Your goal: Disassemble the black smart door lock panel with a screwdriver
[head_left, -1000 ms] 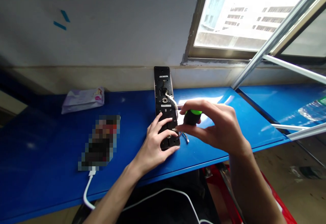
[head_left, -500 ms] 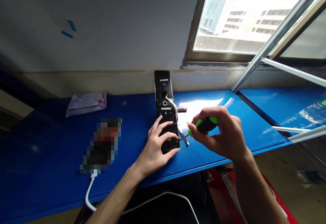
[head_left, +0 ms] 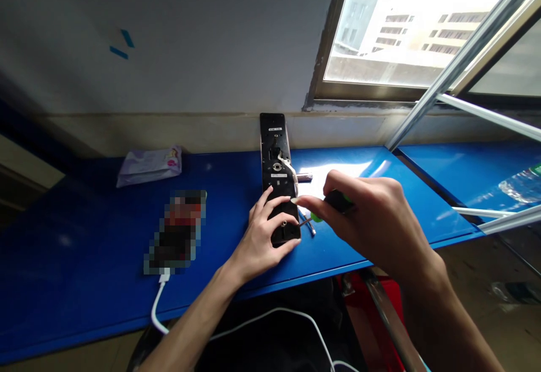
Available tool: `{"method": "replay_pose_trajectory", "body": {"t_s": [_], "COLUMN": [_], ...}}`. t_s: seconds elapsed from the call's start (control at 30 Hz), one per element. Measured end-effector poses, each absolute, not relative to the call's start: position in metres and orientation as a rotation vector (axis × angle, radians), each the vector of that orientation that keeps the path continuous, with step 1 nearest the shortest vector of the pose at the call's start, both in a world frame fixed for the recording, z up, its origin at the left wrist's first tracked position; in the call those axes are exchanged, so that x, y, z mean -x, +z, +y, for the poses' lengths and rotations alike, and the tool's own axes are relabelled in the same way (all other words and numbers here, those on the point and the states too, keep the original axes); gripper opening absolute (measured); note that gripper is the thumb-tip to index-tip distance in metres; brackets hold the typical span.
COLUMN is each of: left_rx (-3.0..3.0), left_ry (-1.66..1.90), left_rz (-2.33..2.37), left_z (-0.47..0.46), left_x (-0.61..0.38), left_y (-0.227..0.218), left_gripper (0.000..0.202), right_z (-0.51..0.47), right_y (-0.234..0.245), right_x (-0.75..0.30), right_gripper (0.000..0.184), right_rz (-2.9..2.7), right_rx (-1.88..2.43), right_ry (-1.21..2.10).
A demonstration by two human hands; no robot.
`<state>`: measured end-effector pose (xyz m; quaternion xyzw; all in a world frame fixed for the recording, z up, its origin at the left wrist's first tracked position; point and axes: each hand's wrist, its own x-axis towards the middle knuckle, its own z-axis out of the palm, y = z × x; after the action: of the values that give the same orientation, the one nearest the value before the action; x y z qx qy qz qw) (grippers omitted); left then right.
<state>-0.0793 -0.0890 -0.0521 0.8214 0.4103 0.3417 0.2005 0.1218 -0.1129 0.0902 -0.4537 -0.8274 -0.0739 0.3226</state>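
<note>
A long black door-lock panel (head_left: 276, 163) lies on the blue table (head_left: 84, 248), its far end against the wall. A white wire loops over its middle. My left hand (head_left: 264, 234) rests flat on the panel's near end, fingers spread. My right hand (head_left: 367, 220) grips a green-and-black screwdriver (head_left: 333, 206), tip pointing left toward the panel's near edge. A few small metal parts (head_left: 310, 226) lie just right of the panel.
A phone (head_left: 177, 231) on a white cable lies left of the panel. A pack of wipes (head_left: 150, 164) sits near the wall at the left. A metal pin (head_left: 303, 178) lies right of the panel. An open window frame (head_left: 443, 79) stands at the right.
My right hand has lowered the screwdriver from above the panel to its right side, then closed in toward the panel's edge. My left hand has stayed on the panel.
</note>
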Motion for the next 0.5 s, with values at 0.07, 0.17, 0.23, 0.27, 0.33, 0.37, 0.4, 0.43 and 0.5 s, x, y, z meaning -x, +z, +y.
{"method": "replay_pose_trajectory", "body": {"t_s": [0.07,0.17,0.23,0.27,0.33,0.37,0.4,0.43,0.5], "left_rx": [-2.299,-2.298,-2.3,-2.304,-2.315,-2.321,-2.323,-2.325,-2.322], "left_ry": [0.957,0.954,0.953,0.954,0.966,0.972,0.977,0.981,0.981], "left_rz": [1.143,1.138,1.137,1.135,1.128,1.124,1.122,1.121,1.125], "left_z": [-0.089,-0.089,-0.089,-0.089,-0.088,-0.088,-0.088,-0.088,-0.088], "left_x": [0.079,0.079,0.079,0.079,0.079,0.079,0.079,0.08,0.08], "left_y": [-0.052,-0.051,-0.05,-0.049,-0.049,-0.049,-0.049,-0.05,-0.05], "left_gripper": [0.024,0.025,0.026,0.026,0.028,0.028,0.028,0.028,0.027], "right_z": [-0.116,-0.118,-0.119,-0.12,-0.121,-0.122,-0.123,-0.124,-0.124], "right_y": [0.096,0.101,0.103,0.104,0.105,0.105,0.105,0.105,0.104], "right_x": [-0.118,-0.116,-0.119,-0.121,-0.126,-0.129,-0.131,-0.133,-0.134], "right_gripper": [0.048,0.042,0.031,0.025,0.018,0.023,0.032,0.041,0.047], "right_rz": [-2.184,-2.238,-2.312,-2.35,-2.412,-2.435,-2.455,-2.472,-2.465], "right_rx": [1.245,1.233,1.175,1.138,1.062,1.034,1.021,1.016,1.035], "right_ry": [-0.198,-0.142,-0.031,0.036,0.16,0.209,0.249,0.279,0.273]}}
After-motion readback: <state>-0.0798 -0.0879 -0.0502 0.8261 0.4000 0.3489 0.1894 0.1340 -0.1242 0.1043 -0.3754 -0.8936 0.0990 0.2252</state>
